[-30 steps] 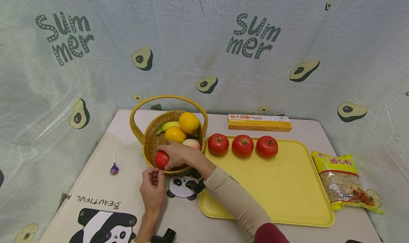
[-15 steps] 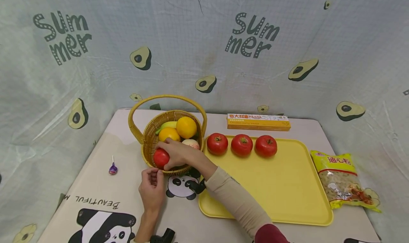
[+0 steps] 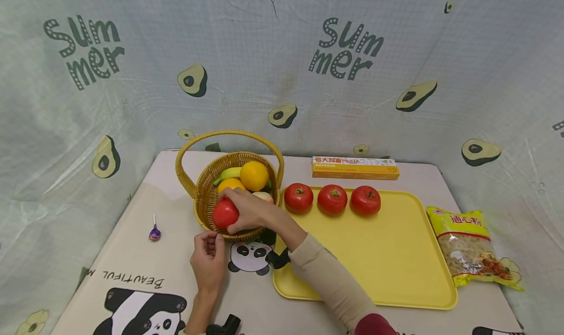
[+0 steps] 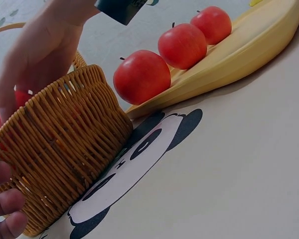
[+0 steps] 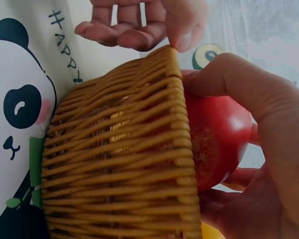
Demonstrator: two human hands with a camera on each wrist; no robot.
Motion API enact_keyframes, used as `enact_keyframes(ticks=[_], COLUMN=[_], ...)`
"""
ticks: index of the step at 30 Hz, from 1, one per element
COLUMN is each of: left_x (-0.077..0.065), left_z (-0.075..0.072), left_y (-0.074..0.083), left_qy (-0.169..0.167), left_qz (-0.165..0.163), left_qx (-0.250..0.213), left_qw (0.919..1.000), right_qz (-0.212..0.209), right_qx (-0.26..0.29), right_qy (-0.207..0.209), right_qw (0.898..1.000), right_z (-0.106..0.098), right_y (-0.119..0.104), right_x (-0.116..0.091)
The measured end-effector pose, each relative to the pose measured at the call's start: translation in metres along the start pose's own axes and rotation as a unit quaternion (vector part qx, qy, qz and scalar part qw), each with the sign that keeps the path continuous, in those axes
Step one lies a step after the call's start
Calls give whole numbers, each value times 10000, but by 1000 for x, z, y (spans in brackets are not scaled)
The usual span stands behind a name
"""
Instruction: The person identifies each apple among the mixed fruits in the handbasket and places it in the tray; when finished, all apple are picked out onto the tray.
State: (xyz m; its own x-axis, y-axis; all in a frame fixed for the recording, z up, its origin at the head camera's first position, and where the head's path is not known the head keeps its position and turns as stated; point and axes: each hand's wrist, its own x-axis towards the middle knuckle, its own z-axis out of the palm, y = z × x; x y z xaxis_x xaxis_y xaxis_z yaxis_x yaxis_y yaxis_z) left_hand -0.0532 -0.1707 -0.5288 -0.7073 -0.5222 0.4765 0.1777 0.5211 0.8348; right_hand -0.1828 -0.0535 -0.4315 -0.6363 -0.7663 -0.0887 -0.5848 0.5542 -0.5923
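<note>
In the head view, my right hand (image 3: 248, 210) reaches into a wicker basket (image 3: 202, 203) and grips a red tomato (image 3: 224, 214) near its front rim. The right wrist view shows thumb and fingers around the tomato (image 5: 222, 134), partly hidden by the weave. My left hand (image 3: 208, 259) is at the front rim, pinching it, its other fingers curled outside. Inside the basket are two oranges (image 3: 254, 176), a banana (image 3: 226, 175) and a pale round fruit (image 3: 264, 196), mostly covered by the right hand.
Right of the basket lies a yellow tray (image 3: 374, 256) with three tomatoes (image 3: 332, 200) along its back. Behind it is a pasta box (image 3: 354, 168); a macaroni bag (image 3: 469, 247) lies at the right. A lollipop (image 3: 154, 231) lies left of the basket.
My right hand has raised the tomato slightly, and more of it shows. The oranges have shifted a little left in the basket. My left hand has stayed at the rim.
</note>
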Motion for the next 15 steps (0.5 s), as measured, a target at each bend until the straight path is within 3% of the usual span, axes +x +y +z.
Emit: enact_keyframes(ticks=[15], left_x=[-1], left_z=[-1], left_y=[3], left_qy=[-93], left_qz=[-98], left_qx=[57], left_qw=[9999], right_qz=[-207], right_qx=[491], right_qy=[359], right_qw=[9979], right_z=[-10], right_y=[4], right_x=[-21])
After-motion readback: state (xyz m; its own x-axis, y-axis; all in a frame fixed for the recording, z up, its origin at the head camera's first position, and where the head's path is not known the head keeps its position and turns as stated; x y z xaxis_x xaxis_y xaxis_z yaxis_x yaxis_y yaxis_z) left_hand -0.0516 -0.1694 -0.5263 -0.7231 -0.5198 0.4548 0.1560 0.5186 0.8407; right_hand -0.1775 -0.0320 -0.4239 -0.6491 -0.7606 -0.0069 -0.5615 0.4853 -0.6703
